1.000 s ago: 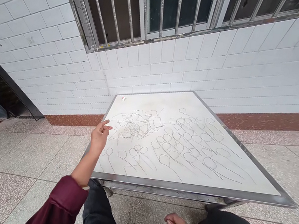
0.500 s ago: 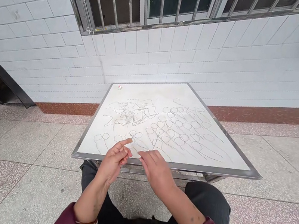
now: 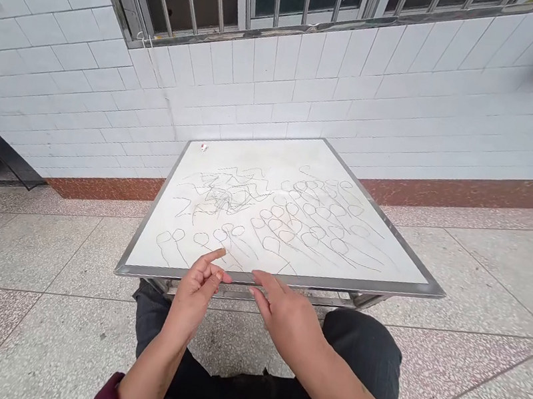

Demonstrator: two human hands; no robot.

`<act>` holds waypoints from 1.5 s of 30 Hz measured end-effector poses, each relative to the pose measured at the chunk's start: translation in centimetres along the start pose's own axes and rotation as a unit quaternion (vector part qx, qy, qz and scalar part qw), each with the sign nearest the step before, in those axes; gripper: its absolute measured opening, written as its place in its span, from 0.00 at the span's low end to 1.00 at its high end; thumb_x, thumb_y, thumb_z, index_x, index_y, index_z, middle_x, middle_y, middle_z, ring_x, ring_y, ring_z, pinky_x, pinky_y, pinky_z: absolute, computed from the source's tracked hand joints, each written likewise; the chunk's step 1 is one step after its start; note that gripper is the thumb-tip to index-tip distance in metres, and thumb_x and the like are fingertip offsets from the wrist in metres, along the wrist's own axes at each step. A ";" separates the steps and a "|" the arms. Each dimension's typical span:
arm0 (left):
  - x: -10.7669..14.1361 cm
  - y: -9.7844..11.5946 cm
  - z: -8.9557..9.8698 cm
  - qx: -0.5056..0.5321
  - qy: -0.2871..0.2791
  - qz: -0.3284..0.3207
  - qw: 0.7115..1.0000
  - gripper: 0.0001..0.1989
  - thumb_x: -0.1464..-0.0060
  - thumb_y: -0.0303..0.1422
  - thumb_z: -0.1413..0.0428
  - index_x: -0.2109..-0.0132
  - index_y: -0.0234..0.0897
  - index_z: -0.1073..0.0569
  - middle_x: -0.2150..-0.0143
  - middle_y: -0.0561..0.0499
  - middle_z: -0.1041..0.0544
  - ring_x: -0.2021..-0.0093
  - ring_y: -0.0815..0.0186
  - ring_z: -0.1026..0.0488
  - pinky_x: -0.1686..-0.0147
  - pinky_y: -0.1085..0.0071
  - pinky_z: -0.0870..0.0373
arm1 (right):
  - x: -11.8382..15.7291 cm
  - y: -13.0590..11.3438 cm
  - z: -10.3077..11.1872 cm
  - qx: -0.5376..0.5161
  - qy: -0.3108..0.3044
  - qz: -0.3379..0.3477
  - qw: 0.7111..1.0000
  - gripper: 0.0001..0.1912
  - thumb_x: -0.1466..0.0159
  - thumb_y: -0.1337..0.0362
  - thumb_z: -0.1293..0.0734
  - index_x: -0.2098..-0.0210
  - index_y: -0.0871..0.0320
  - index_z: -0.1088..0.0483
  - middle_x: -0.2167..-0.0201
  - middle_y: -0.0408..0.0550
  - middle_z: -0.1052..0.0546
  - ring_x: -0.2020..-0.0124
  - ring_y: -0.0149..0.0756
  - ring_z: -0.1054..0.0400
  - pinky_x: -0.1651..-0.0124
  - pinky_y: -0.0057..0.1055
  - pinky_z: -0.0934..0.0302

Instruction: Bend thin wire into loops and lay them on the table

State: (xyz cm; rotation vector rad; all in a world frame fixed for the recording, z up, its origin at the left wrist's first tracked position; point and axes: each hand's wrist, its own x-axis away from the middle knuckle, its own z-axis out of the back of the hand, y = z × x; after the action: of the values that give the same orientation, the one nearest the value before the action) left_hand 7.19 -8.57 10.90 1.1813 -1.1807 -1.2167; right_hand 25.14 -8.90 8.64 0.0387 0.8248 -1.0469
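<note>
Over steel-rimmed whiteboard (image 3: 358, 287): L (image 3: 192, 302), R hand (image 3: 285, 317)

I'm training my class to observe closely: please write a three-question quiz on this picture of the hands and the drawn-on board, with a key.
1. Which hand has its index finger raised over the board?
2. True or false: the white board has a metal rim.
3. What small thing lies near the board's far left corner?

Key:
1. The left hand.
2. True.
3. A small red-and-white object.

left hand (image 3: 192, 299): index raised | right hand (image 3: 285, 320): fingers extended, palm down
</note>
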 end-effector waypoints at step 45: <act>4.2 -0.8 -1.4 0.082 0.007 -0.265 0.961 0.23 0.41 0.22 0.48 0.41 0.47 0.35 0.52 0.47 0.22 0.44 0.57 0.29 0.45 0.53 0.33 | 2.9 -3.9 -2.4 -0.353 -0.116 -0.037 0.928 0.10 0.30 0.65 0.48 0.56 0.56 0.37 0.73 0.42 0.30 0.71 0.32 0.36 0.65 0.29 0.41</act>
State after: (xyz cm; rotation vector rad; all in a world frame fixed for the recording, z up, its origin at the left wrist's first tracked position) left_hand 8.55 -12.73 10.12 1.7018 -0.9957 -1.5179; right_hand 21.41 -12.21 6.51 -0.7205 0.9489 -0.7544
